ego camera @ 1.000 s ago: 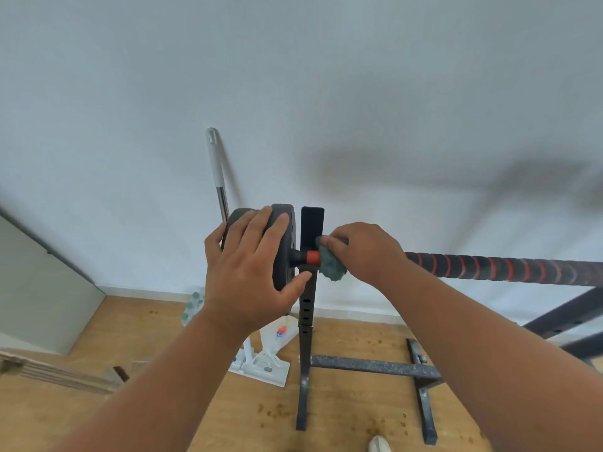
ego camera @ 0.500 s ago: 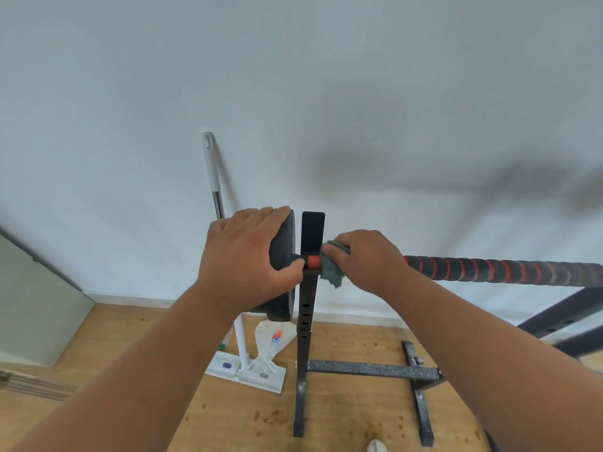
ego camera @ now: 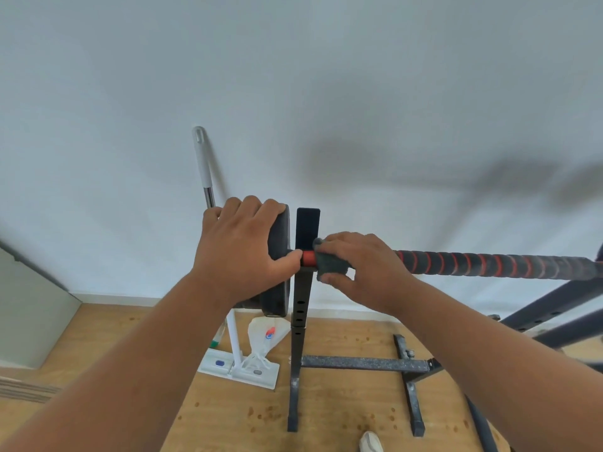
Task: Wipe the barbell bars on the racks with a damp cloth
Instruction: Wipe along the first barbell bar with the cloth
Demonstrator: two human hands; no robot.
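My left hand (ego camera: 241, 252) curls over the weight plate (ego camera: 279, 259) to steady it; my right hand (ego camera: 362, 269) grips the cloth (ego camera: 329, 264) around the bar (ego camera: 489, 264) beside the rack post (ego camera: 303, 288). I should squeeze firmly and twist, keeping the plate still.

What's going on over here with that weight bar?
A person is cleaning a black barbell bar with red spiral stripes that rests on a black metal rack upright. The right hand grips a dark grey-green cloth around the bar, beside the upright. The left hand holds the black weight plate at the bar's end. A white mop leans on the wall behind.
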